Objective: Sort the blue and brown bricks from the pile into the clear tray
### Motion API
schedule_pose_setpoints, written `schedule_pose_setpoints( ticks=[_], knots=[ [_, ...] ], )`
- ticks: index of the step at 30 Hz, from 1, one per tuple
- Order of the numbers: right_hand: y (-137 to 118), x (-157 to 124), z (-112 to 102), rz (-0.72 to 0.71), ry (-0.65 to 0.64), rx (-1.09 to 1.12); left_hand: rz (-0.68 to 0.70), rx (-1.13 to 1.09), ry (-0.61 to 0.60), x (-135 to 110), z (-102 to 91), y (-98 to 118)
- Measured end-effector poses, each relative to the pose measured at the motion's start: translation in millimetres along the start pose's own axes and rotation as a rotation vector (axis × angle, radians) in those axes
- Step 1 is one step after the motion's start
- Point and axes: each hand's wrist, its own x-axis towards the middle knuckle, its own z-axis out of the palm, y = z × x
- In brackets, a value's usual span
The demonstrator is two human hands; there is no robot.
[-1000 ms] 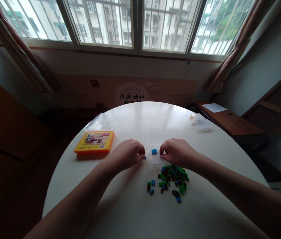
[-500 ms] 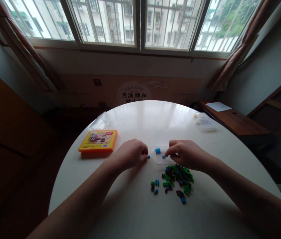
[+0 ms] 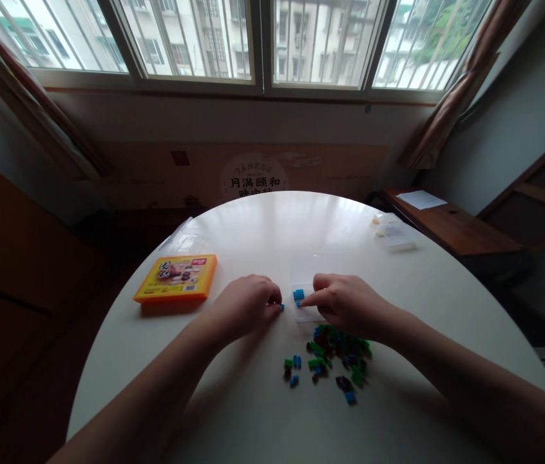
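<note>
My left hand [image 3: 250, 303] is closed in a pinch on a small blue brick [image 3: 282, 307] just above or at the white table. My right hand [image 3: 350, 303] reaches over a clear plastic box [image 3: 307, 316], its index finger stretched out and the other fingers curled. That fingertip touches a small blue brick [image 3: 298, 303] in the box. Right behind it lies a larger group of blue bricks [image 3: 298, 294]. Below the right hand, a heap of green, blue and dark bricks [image 3: 344, 345] spreads over the table.
Several loose bricks [image 3: 294, 362] lie left of the heap. A yellow-orange box [image 3: 176, 278] sits on the left of the white table [image 3: 147, 380], with a clear plastic tray [image 3: 178, 235] behind it. Clear containers [image 3: 395, 235] stand at the far right edge.
My right index finger has moved left across the clear box, and the small blue brick under it has slid toward the blue group. My left hand still pinches its brick. The view has shifted slightly.
</note>
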Motion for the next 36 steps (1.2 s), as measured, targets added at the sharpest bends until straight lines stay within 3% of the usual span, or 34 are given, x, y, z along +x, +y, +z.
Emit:
schedule_pose_setpoints(
  ticks=[3,9,13,26,31,36],
  knots=[
    [0.4,-1.4,-1.8,0.002,0.044,0.020,-0.004,0.013,0.058,-2.3,-2.7,3.9],
    [-0.4,-5.7,-3.8,0.000,0.283,0.146,0.013,-0.072,0.190,-8.2,-6.8,23.3],
    [-5.4,-6.8,-1.8,-0.015,0.329,0.180,0.055,-0.199,0.238,-6.9,-1.7,31.2],
    [-2.2,-6.6,2.2,-0.014,0.334,0.187,0.043,-0.244,0.342,-1.6,13.5,36.0],
    [-1.0,-5.6,-1.4,0.040,0.249,0.130,-0.030,-0.212,0.294,-2.2,11.3,34.0],
    [2.6,-5.2,-0.2,0.096,0.127,0.091,-0.153,-0.141,0.129,-3.1,2.2,27.6]
  ],
)
